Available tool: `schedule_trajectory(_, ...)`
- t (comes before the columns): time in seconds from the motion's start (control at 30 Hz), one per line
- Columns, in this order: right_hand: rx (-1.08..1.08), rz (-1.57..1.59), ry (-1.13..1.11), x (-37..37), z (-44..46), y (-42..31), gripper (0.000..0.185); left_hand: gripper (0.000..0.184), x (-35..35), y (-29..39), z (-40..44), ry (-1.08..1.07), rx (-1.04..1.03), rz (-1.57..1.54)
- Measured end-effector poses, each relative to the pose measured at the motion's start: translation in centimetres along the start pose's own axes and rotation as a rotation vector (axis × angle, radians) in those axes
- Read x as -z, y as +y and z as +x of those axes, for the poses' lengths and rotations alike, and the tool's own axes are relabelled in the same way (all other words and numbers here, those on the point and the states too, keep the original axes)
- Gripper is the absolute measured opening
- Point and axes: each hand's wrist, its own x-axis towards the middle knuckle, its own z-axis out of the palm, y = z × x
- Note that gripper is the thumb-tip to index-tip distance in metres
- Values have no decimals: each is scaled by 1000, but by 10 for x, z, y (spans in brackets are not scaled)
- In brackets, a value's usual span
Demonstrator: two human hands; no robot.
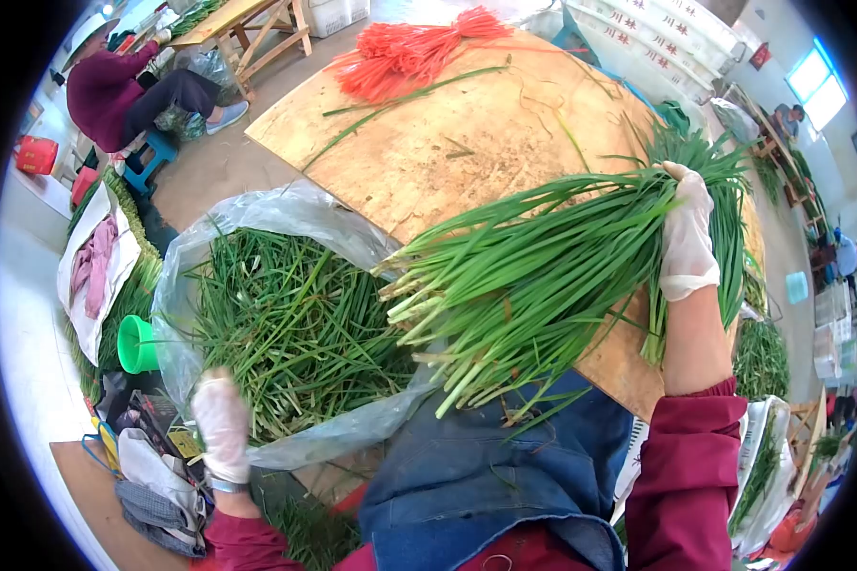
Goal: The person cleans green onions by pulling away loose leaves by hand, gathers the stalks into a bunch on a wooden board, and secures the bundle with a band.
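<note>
The person's right grip point(687, 228), in a pale translucent glove, is closed around a bunch of long green stalks point(543, 262), nearer its leafy end than its pale one. Green leaves spread past the fingers to the upper right, while most of the stalks' length runs out to the lower left of the grip. The bunch slants across the near side of the wooden table point(400, 152), its pale ends jutting beyond the edge, between the open plastic bag point(338, 224) and the blue apron point(490, 476).

The left grip point(221, 423), also gloved, is well apart from the bunch, at the bag's left side; it is blurred, so whether its fingers are spread or pressed together cannot be told. Loose greens point(290, 328) fill the bag just beside it, and a green cup point(137, 344) sits farther up. Red strips point(409, 57) lie at the table's far side.
</note>
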Motion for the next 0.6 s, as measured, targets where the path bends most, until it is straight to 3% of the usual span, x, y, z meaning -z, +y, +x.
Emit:
schedule_trajectory(0.07,9,-20,-36,7,-6,-2,8,20,27,61,18,325,-270,-445)
schedule_trajectory(0.17,20,-55,-19,0,-15,-8,8,24,66,146,44,409,-539,-845)
schedule_trajectory(0.23,11,-47,-19,2,-20,-9,8,29,70,187,63,474,-638,-864)
schedule_trajectory(0.3,50,-28,-23,5,-11,-6,8,23,61,210,73,450,-659,-614)
schedule_trajectory(0.4,24,-14,-4,6,-9,-5,8,15,58,203,69,399,-781,-584)
schedule_trajectory(0.5,-9,-2,-74,7,-12,0,9,12,54,175,46,352,-655,-773)
schedule_trajectory(0.6,38,-45,-121,5,-27,-3,12,12,55,119,26,399,-509,-716)
